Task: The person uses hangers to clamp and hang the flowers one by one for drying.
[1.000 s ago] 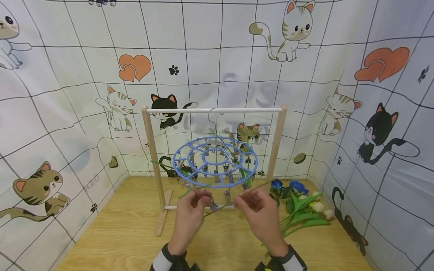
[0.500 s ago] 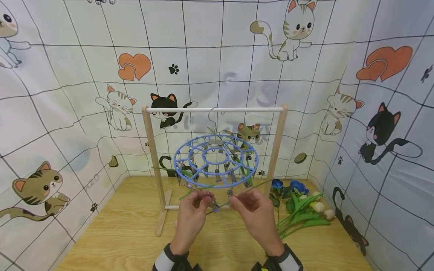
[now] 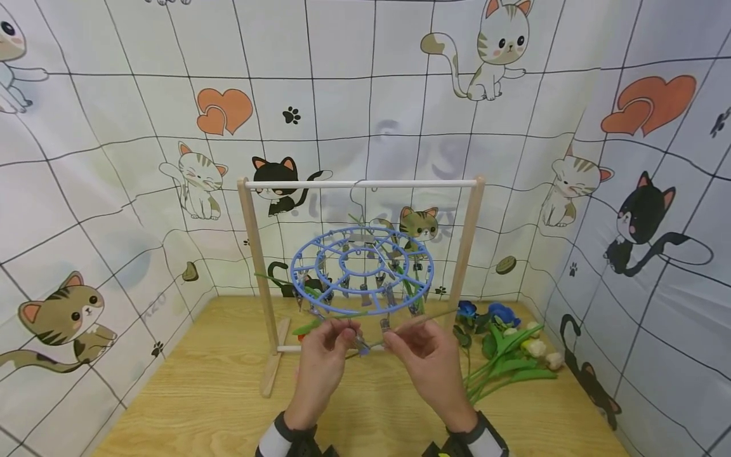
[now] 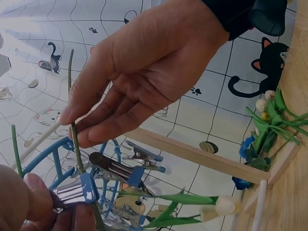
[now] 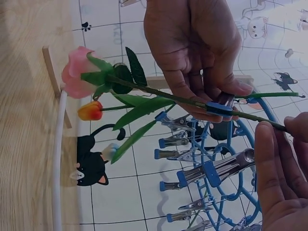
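My left hand (image 3: 322,365) pinches a metal clip (image 4: 74,192) with blue tips at the front of a round blue clip hanger (image 3: 365,311). The clip's tips lie around the stem of a pink artificial rose (image 5: 79,72). On the other side of the clip, my right hand (image 3: 428,362) pinches the bare end of that stem (image 4: 77,139) between thumb and fingers. In the right wrist view the bloom points away from my right hand, beyond the clip. An orange-red tulip (image 5: 90,110) hangs close to the rose.
The hanger hangs from the white bar (image 3: 365,185) of a wooden stand (image 3: 465,247). Several other clips (image 5: 192,175) dangle from it, some with flower stems. Blue flowers (image 3: 502,315) and white tulips (image 3: 533,349) lie on the wooden table (image 3: 188,381) at right.
My right hand has shifted slightly left, closer to the clip, along with the stem. My left hand keeps its grip on the clip, almost in place.
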Available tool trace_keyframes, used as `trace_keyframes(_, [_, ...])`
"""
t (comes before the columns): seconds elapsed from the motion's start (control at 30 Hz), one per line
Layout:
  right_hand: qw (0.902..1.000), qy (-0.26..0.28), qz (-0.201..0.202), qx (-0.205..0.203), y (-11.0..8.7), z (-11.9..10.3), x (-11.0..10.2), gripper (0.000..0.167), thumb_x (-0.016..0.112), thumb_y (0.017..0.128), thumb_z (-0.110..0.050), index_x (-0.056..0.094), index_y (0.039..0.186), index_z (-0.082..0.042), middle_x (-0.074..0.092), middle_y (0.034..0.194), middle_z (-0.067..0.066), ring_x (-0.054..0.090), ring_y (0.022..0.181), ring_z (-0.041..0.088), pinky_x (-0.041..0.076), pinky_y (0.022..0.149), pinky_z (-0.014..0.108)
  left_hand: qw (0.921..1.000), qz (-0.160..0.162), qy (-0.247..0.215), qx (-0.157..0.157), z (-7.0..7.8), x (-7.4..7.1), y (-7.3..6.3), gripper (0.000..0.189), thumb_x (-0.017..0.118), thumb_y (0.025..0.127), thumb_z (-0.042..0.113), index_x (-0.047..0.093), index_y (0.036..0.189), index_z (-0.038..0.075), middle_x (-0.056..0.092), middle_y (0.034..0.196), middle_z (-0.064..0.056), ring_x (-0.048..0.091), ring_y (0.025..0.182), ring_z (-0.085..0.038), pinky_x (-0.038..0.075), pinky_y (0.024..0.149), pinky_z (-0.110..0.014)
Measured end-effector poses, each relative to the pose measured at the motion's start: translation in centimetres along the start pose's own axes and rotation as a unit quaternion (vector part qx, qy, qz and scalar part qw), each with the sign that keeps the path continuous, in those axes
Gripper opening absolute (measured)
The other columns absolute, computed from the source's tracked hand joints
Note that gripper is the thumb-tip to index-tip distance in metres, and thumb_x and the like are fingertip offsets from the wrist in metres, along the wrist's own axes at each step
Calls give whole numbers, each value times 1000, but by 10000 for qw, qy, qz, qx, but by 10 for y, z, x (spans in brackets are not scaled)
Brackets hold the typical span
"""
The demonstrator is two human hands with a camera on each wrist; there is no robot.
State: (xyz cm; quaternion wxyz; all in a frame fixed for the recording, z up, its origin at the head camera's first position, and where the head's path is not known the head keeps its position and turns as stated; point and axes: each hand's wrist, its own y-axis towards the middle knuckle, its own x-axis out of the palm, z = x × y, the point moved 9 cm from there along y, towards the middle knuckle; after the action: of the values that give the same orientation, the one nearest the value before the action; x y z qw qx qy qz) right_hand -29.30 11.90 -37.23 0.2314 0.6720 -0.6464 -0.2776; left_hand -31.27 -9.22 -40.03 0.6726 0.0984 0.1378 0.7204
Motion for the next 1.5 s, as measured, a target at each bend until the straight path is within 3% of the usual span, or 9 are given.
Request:
trace_keyframes(0.17, [9998,-39,-83,-153,-1,-1,1,16,80,105,8,77,118,0,84,108,20,85,94,11,73,83,31,9996,-263,-119,-55,-6,0,1,23,72,116,15,76,129,-4,82,139,-22,82,124,-14,62,107,-18])
trace_keyframes(0.4, [9987,-282,-293,-317,-4,-4,6,22,82,104,7,77,125,3,81,117,19,84,102,11,73,88,32,9988,-469,-120,16,-8,-2,4,30,70,119,21,77,140,1,85,135,-19,82,131,-28,63,106,-20])
trace_keyframes(0.63, [9980,-384,-414,-266,-9,-3,5,24,84,103,6,77,126,1,83,120,17,84,106,11,73,90,31,9989,-379,229,171,-6,-9,3,30,73,117,23,77,140,2,87,134,-14,82,129,-30,62,104,-20])
trace_keyframes(1.03, [9962,-710,-460,-188,-18,5,-10,25,85,105,0,78,126,-11,84,117,11,84,104,11,73,90,32,9994,-277,170,85,-11,-21,4,31,73,117,18,74,144,3,86,137,-15,82,131,-33,65,100,-20])
trace_keyframes(1.3, [9929,-1070,-475,202,-27,19,-28,23,86,105,-3,78,126,-9,84,119,7,82,106,8,72,92,29,9990,-254,372,55,-12,-32,9,34,70,119,16,71,149,1,84,140,-17,81,134,-36,67,104,-23])
trace_keyframes(1.5, [9881,-1429,-393,402,-32,29,-45,22,85,107,-7,79,125,-16,84,119,1,81,106,7,71,93,28,9989,-253,376,-77,-15,-37,10,37,69,120,20,69,152,3,83,144,-16,77,141,-38,64,107,-21])
